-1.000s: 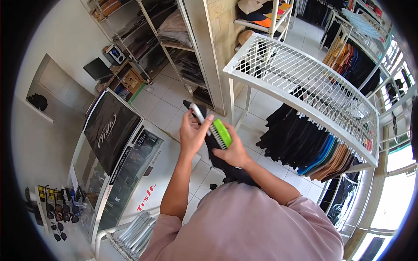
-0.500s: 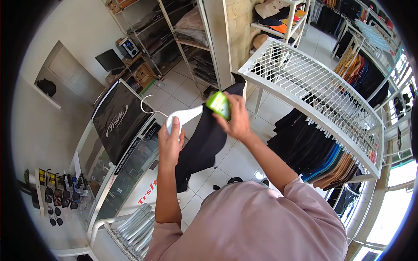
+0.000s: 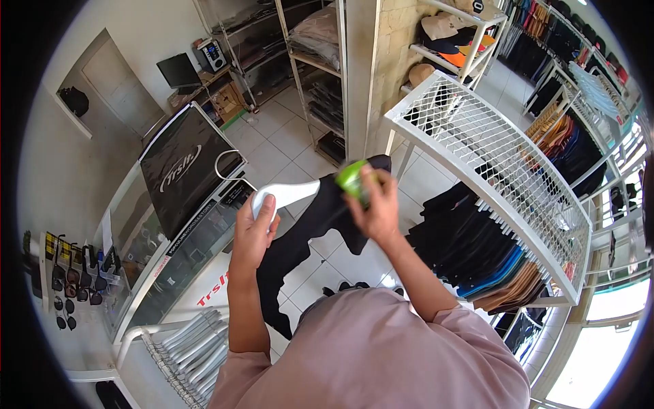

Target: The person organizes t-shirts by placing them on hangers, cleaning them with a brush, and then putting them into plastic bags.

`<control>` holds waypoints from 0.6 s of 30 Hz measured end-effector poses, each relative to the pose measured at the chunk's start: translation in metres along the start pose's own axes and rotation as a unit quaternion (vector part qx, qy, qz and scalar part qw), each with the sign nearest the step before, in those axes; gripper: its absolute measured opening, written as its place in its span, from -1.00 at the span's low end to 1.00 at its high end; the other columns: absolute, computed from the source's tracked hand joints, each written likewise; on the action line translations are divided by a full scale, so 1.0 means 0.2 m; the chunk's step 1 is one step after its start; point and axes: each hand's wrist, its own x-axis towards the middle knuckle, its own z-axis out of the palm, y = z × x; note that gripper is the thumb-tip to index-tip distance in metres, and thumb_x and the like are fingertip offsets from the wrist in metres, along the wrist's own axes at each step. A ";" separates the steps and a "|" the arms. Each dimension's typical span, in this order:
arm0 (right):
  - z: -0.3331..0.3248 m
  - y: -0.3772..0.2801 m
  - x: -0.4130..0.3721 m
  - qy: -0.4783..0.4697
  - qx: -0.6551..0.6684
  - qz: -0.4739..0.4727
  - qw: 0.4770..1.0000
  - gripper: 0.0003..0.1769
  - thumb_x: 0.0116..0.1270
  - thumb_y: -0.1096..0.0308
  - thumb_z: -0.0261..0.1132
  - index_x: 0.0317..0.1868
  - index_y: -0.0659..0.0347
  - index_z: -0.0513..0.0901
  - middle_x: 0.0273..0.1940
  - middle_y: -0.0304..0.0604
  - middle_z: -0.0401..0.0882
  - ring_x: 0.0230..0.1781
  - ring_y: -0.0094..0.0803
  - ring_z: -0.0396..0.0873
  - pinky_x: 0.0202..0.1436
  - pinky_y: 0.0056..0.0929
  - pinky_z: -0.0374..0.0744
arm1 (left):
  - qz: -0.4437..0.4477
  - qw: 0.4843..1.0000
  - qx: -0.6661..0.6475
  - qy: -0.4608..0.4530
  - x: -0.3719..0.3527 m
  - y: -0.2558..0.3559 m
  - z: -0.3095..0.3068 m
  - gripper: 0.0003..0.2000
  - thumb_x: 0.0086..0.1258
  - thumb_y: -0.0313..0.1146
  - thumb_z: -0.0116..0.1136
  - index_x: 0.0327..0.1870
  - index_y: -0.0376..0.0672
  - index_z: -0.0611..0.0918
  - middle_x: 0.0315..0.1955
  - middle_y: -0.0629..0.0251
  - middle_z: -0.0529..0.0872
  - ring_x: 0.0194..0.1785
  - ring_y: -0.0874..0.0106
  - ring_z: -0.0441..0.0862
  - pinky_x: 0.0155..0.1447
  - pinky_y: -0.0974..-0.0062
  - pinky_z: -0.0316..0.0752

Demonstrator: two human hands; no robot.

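My left hand [image 3: 255, 232] is closed round the neck of a white hanger [image 3: 294, 193], its hook pointing up and left. A black garment [image 3: 289, 255] hangs from the hanger and trails down between my arms. In my right hand [image 3: 379, 208] is a bright green object [image 3: 352, 183], blurred, with the fingers wrapped round it. It is at the garment's upper right part; whether it touches the cloth is hard to tell.
A wire-mesh rack [image 3: 494, 157] with hanging clothes stands at the right. To the left is a glass counter [image 3: 184, 262] with a black panel [image 3: 184, 160]. White hangers [image 3: 194, 351] hang on a rail at lower left. Sunglasses [image 3: 71, 279] are displayed at far left.
The view has shifted slightly. My right hand and the green object have moved a little down and right, and the garment's hanging part has spread wider. My left hand still grips the hanger.
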 end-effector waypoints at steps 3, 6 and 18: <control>-0.03 0.28 -0.02 0.037 -0.056 0.217 0.974 -0.17 0.46 0.36 0.51 0.66 0.19 0.36 0.21 0.25 0.51 0.14 0.16 0.57 0.23 0.01 0.60 | -0.006 0.999 -0.002 0.035 0.00 -0.03 -0.06 -0.61 0.76 0.04 0.13 0.05 -0.17 0.68 -0.52 0.50 0.51 -0.53 0.74 0.35 -0.52 0.69 0.18; -0.16 0.27 0.00 0.115 -0.057 0.142 0.981 -0.15 0.47 0.37 0.51 0.67 0.23 0.32 0.22 0.23 0.51 0.18 0.14 0.58 0.26 -0.03 0.58 | 0.023 0.999 -0.010 0.039 0.01 -0.06 -0.07 -0.62 0.76 0.02 0.15 0.05 -0.17 0.68 -0.44 0.52 0.55 -0.45 0.74 0.43 -0.51 0.71 0.22; -0.06 0.43 -0.32 0.033 -0.148 0.248 0.957 -0.14 0.29 0.37 0.56 0.57 0.24 0.41 0.10 0.19 0.50 0.13 0.20 0.59 0.21 0.03 0.63 | 0.012 0.998 -0.048 0.047 0.07 0.05 -0.13 -0.53 0.75 0.10 0.11 0.10 -0.24 0.64 -0.57 0.44 0.50 -0.67 0.70 0.28 -0.60 0.66 0.16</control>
